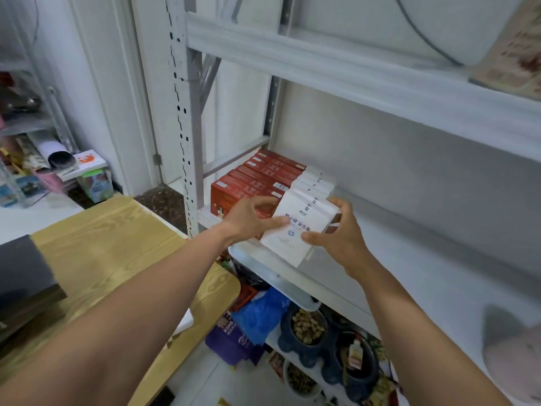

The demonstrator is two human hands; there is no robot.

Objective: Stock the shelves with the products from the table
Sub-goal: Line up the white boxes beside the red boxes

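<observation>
The wooden table (96, 250) lies nearest, at lower left, with a dark box (23, 276) on it. Beyond it, both arms reach to the front edge of the white shelf (424, 259). The left hand (248, 218) and right hand (339, 238) hold a white box (295, 227) from either side, fingers (314, 238) closed on it. The box is tilted at the front of a row of white boxes (317, 180). A row of red boxes (257, 178) stands just beside it, to the left, reaching back to the wall.

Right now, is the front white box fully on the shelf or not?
Not fully: the front white box is tilted, its lower end overhanging the shelf edge.
</observation>
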